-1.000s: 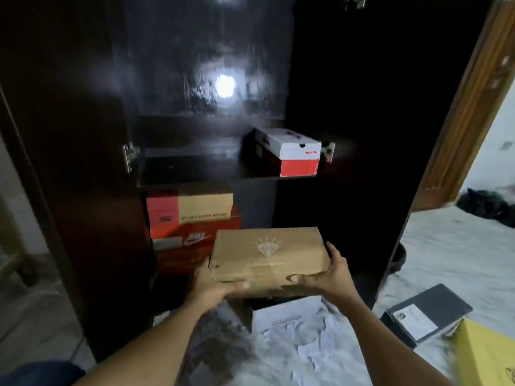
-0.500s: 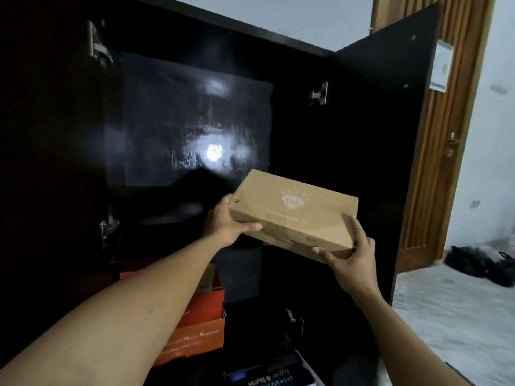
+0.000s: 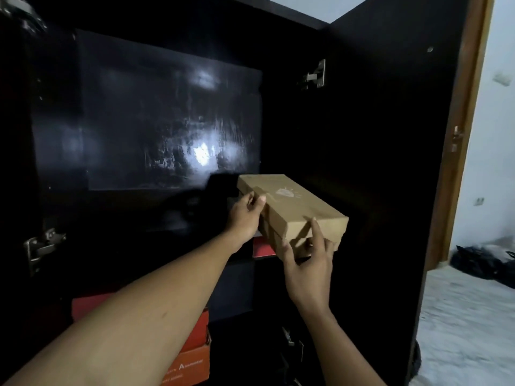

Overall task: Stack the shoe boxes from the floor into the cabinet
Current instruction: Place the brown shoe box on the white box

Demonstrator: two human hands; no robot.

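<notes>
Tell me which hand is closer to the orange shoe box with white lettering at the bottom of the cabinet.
Left. The left hand grips the brown cardboard box's far left edge, above the orange shoe box; the right hand holds its near end, farther right.

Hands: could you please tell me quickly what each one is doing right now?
Left hand: closed on the long side of the plain brown cardboard shoe box.
Right hand: gripping that box's near end.

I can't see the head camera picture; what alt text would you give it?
Two bare hands, left and right, hold a tan cardboard shoe box at the right side of a shelf in a dark open cabinet, above a red box that is mostly hidden. Orange boxes sit on a lower level.
</notes>
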